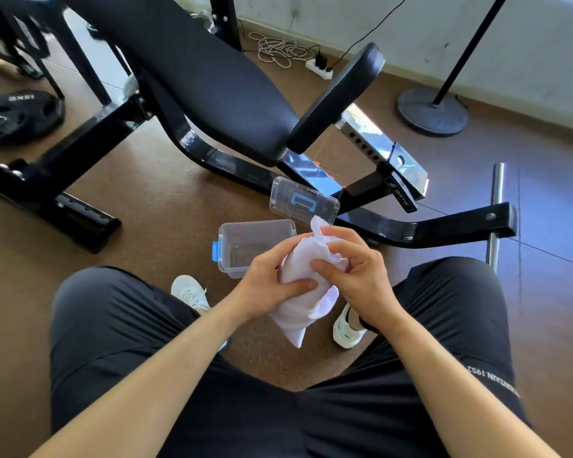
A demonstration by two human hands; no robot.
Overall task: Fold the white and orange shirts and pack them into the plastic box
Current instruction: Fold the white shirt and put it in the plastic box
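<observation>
Both my hands hold a bunched white shirt (303, 285) between my knees, above the floor. My left hand (272, 279) grips its left side with the thumb pressed on the cloth. My right hand (354, 269) pinches the upper right part. A clear plastic box (242, 246) with blue latches stands open on the floor just beyond my left hand. Its clear lid (303, 201) with a blue handle leans behind it against the bench frame. A bit of orange (343, 186) shows behind the lid; I cannot tell what it is.
A black weight bench (192, 81) and its frame (411, 226) fill the floor ahead. A weight plate (17, 115) lies far left. A stand base (432, 110), a power strip (320, 69) with cables and a steel bar (495, 209) are to the right. My white shoes (344, 328) rest below.
</observation>
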